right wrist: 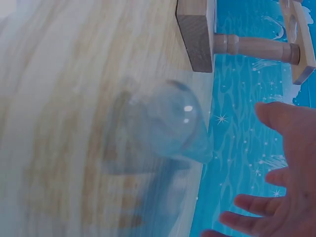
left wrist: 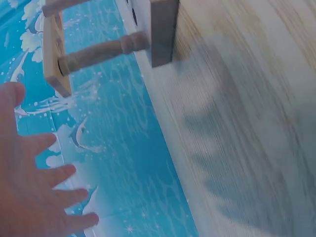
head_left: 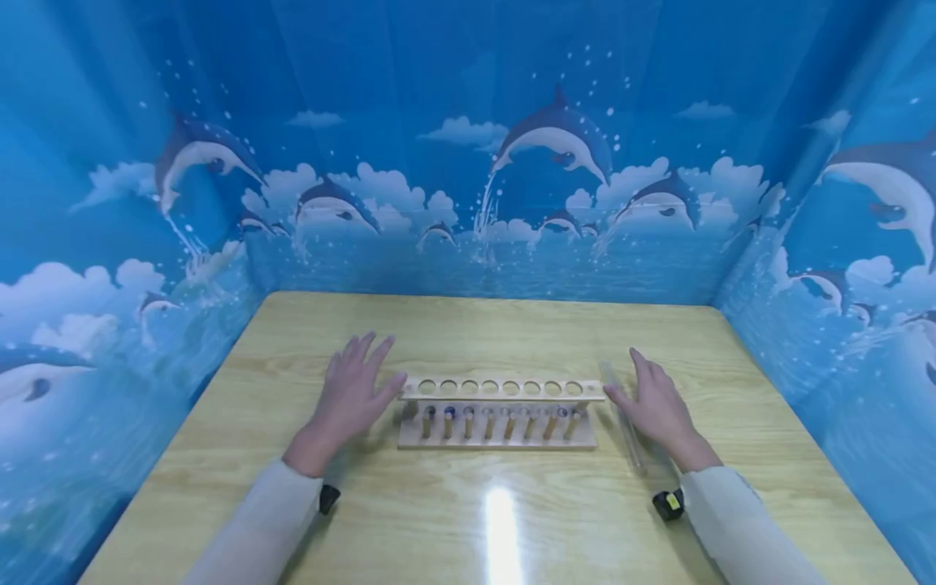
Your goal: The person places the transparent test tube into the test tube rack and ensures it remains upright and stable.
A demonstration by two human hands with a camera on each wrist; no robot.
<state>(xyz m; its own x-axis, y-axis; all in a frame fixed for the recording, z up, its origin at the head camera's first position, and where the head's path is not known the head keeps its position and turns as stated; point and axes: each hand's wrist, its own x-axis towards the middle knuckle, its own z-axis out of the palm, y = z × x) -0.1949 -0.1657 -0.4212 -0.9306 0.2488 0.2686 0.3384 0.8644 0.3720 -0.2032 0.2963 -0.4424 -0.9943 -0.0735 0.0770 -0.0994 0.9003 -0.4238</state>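
A wooden test tube rack (head_left: 499, 443) stands upright in the middle of the table, with a row of round holes in its top bar and several short pegs on its base. My left hand (head_left: 354, 394) is beside the rack's left end, its fingers spread and the thumb pointing at the top bar. Off the right end, my right hand (head_left: 658, 410) has its fingers extended and holds nothing. Below that hand a clear glass tube (head_left: 630, 443) lies lengthwise on the table; in the right wrist view this glass tube (right wrist: 170, 118) looks blurred, close to the camera.
The light wood table (head_left: 329, 520) has a glare patch near its front. A blue curtain (head_left: 409, 97) printed with dolphins encloses its back and both sides. Dark wrist cameras sit at both cuffs, the right camera (head_left: 669, 504) near the glass tube's front end.
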